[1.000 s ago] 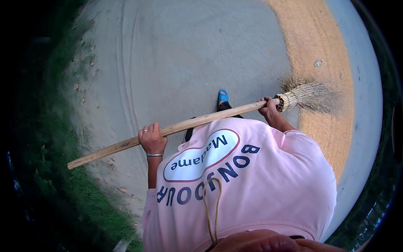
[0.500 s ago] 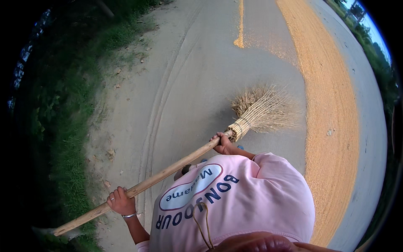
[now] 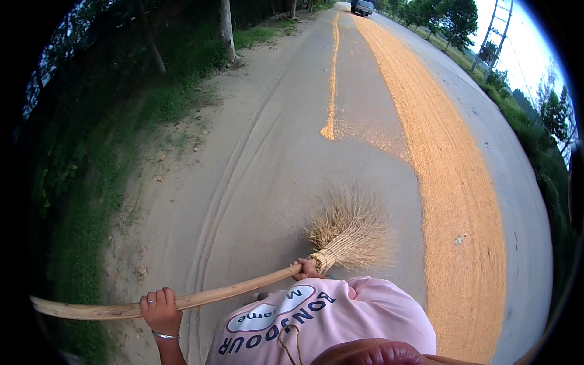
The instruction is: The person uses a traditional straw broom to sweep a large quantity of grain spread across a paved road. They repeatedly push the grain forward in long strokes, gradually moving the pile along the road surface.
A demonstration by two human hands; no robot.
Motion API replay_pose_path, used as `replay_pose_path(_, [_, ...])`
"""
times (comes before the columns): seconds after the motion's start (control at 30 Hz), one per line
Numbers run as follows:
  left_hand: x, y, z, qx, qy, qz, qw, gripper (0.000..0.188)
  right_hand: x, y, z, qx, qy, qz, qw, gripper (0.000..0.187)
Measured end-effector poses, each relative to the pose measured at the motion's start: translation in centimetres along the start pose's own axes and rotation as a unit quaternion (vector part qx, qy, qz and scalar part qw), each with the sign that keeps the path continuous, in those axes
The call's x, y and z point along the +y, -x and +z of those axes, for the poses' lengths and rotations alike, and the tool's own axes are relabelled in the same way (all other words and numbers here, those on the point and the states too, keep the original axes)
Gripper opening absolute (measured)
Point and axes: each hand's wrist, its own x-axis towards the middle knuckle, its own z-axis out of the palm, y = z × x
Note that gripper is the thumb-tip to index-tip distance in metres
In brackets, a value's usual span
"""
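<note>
A long-handled straw broom (image 3: 344,243) slants across the front of my body, its bristle head fanned out over the grey road surface. My left hand (image 3: 161,311), with a ring and a bracelet, is wrapped round the wooden handle toward its far-left end. Close below the bound bristles, my right hand (image 3: 305,269) grips the same handle; part of it is hidden behind the pink shirt. Beyond the bristles, a thin line of yellow grain (image 3: 333,91) runs up the road, with scattered grains beside its near end.
A wide band of yellow grain (image 3: 453,182) lies along the road to the right. Grass (image 3: 91,316) and tree trunks (image 3: 227,30) border the left side. Far ahead stands a vehicle (image 3: 362,7); a utility pole frame (image 3: 493,39) rises at the right.
The view has tilted up, so the vehicle and trees now show. My hands and the broom appear lower and further left, and the handle lies flatter across the picture.
</note>
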Motion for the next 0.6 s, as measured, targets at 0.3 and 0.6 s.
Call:
replay_pose_path(0.3, [17.4,-7.9,17.2,-0.041,0.252,0.094,0.962,0.019,-18.9,6.8,-12.9,0.152,-0.099,-0.29,0.94,0.01])
replay_pose_path(0.6, [26.8,-32.1,20.4,-0.506,0.156,0.297,0.795,0.037,-32.8,13.2,-9.2,0.252,-0.108,-0.36,0.892,0.017])
